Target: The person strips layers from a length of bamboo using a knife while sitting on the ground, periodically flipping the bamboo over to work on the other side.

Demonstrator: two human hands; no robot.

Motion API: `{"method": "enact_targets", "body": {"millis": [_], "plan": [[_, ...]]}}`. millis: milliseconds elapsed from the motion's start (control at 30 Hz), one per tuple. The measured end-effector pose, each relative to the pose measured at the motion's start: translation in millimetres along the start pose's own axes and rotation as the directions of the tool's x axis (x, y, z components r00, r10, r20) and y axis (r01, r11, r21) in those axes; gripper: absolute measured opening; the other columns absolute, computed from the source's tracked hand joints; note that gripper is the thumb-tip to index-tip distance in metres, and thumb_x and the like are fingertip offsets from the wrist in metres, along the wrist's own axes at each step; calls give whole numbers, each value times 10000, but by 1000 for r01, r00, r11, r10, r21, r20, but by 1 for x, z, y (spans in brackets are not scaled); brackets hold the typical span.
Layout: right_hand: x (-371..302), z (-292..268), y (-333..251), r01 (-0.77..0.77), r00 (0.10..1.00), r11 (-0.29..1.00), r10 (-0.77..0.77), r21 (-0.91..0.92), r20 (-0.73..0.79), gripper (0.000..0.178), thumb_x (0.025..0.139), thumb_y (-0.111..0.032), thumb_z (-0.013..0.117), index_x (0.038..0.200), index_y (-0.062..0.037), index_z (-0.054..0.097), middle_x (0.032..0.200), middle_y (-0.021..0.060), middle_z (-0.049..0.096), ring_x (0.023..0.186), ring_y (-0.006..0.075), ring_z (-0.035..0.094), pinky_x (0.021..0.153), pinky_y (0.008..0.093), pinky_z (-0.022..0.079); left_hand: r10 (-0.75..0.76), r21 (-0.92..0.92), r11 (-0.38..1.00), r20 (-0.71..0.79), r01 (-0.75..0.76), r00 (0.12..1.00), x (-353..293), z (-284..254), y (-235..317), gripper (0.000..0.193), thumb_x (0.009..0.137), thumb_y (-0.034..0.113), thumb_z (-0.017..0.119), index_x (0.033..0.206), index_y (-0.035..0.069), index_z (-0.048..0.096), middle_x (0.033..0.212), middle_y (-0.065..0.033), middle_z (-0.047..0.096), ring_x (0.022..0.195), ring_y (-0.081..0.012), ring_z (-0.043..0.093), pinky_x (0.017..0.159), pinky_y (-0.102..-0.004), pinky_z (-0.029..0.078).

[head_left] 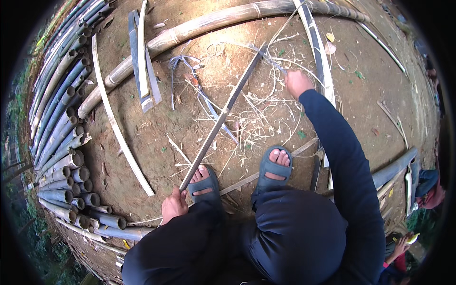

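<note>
My left hand (pixel 175 206) is closed around the near end of a long, dark bamboo strip (pixel 223 114). The strip slants up and away to the right, over my left sandal. Near its far end, my right hand (pixel 299 84) is closed on what looks like a knife (pixel 275 63); its narrow grey-blue blade reaches to the strip. The handle is hidden in my fist. Thin curled bamboo shavings (pixel 266 107) litter the ground below the strip.
A thick bent bamboo pole (pixel 190 29) arches across the far side. Cut bamboo poles (pixel 61 175) are stacked at left. Split strips lie at left (pixel 118 128), far left (pixel 141 57) and right (pixel 316 47). Purple-blue cord (pixel 183 59) lies on the ground. Other people (pixel 396 249) are at the right edge.
</note>
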State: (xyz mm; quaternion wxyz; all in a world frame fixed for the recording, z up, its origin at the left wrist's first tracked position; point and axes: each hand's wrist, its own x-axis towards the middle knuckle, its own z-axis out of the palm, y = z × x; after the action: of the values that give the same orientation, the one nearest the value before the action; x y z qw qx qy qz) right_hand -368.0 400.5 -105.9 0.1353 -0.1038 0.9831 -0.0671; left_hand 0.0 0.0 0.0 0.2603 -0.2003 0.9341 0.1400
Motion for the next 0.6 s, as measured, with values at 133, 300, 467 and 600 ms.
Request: {"method": "enact_targets", "body": {"millis": [133, 300, 467, 600], "plan": [[-46, -3, 12, 203, 976, 977, -197, -59, 96, 230, 959, -171, 494, 1030, -12, 644, 724, 238, 663, 706, 382, 696, 699, 494, 579, 14, -41, 999, 48, -12, 999, -17, 6, 11, 254, 968, 267, 545, 929, 16, 523, 700, -259, 620, 722, -487, 608, 642, -563, 447], [-7, -3, 50, -176, 984, 984, 176, 20, -14, 255, 926, -145, 508, 870, 28, 686, 805, 282, 669, 808, 413, 690, 742, 501, 560, 29, 1, 1000, 20, -29, 999, -8, -1, 14, 217, 972, 248, 533, 937, 35, 506, 720, -274, 629, 744, -487, 627, 648, -566, 468], [-32, -11, 34, -87, 990, 991, 97, 101, -103, 269, 933, -194, 540, 905, 40, 669, 786, 286, 660, 774, 443, 671, 728, 523, 540, -7, -33, 999, 29, 8, 1000, 1, 2, 5, 240, 974, 263, 543, 937, 28, 513, 695, -274, 610, 743, -494, 614, 644, -552, 458], [-64, 16, 19, -175, 969, 941, 217, 290, -121, 298, 948, -225, 542, 909, 45, 660, 751, 295, 644, 737, 465, 653, 712, 532, 526, 32, -301, 954, 121, 6, 992, 5, 0, 12, 321, 972, 316, 561, 902, 6, 520, 676, -265, 590, 700, -471, 599, 622, -517, 436]]}}
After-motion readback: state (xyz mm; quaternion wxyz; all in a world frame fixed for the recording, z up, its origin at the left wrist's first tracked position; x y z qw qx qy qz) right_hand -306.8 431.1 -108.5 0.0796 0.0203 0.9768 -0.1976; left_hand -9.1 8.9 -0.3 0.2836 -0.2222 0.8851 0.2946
